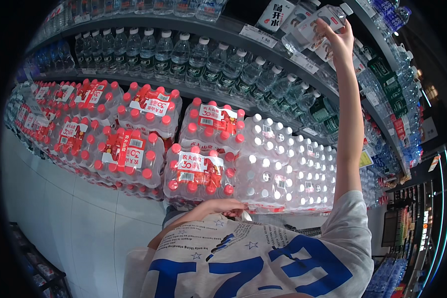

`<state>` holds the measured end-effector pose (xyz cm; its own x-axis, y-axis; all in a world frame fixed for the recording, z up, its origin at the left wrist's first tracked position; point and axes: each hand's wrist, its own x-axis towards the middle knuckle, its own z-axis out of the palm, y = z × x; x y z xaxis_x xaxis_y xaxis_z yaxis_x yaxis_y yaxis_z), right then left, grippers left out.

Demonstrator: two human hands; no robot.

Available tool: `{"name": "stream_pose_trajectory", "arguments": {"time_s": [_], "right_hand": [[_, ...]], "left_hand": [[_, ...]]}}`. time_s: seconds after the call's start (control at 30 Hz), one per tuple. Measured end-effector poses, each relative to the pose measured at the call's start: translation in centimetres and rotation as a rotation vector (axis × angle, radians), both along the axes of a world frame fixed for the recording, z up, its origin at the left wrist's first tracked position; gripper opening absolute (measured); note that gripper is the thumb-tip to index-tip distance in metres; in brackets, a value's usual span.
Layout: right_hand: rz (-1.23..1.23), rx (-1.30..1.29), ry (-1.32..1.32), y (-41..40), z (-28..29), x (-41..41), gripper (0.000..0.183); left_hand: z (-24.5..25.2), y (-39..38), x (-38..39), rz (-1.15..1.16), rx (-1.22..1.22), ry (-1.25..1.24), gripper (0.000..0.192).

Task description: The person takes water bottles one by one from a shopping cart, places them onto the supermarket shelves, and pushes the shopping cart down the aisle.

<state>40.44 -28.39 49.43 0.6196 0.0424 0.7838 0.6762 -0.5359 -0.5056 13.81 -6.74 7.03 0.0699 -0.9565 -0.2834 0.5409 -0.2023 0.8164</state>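
Note:
Up at the top right, my right hand (337,39) is closed round a clear plastic bottle (313,28) with a white cap and a printed label; the bottle is tilted at the shelf edge. Behind it stand similar bottles and one with a black and white label (276,15). My left hand (229,206) rests low in front of my body, beside the shrink-wrapped packs of red-capped bottles (199,171). Its fingers are bent, and whether they hold something cannot be made out.
Packs of white-capped bottles (268,178) adjoin the red-capped packs. Behind them, green-labelled water bottles (178,59) line a lower shelf. A shelf edge with price tags (259,35) curves above. Tiled floor (93,216) lies at the left, with a dark rack (41,264) at the bottom left.

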Motion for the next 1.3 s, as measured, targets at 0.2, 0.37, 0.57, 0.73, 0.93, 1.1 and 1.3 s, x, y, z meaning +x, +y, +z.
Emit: {"name": "stream_pose_trajectory", "arguments": {"time_s": [0.2,0.37,0.57,0.73,0.93,1.1,1.3], "right_hand": [[-0.016,0.000,0.003,0.3,-0.6,0.0,0.049],[-0.039,0.006,-0.001,0.5,-0.8,0.1,0.051],[-0.060,0.003,-0.010,0.8,-0.5,0.9,0.054],[-0.083,0.003,-0.013,0.9,-0.2,1.6,0.057],[-0.160,0.024,-0.033,1.7,-0.2,2.0,0.062],[-0.262,0.041,-0.047,1.9,-0.7,2.1,0.076],[-0.320,-0.057,-0.092,2.1,-0.4,3.2,0.085]], "left_hand": [[-0.2,0.0,-0.1,0.006,0.012,-0.043,0.049],[-0.3,0.1,-0.2,0.011,0.028,-0.060,0.050],[0.0,0.1,-0.2,0.006,0.021,-0.048,0.049],[0.7,0.4,-0.2,0.050,0.054,-0.086,0.049],[1.1,0.6,-0.3,0.059,0.061,-0.082,0.051],[1.3,0.7,-0.2,0.028,0.040,-0.077,0.047],[0.9,0.6,0.0,0.048,-0.004,-0.055,0.051]]}}
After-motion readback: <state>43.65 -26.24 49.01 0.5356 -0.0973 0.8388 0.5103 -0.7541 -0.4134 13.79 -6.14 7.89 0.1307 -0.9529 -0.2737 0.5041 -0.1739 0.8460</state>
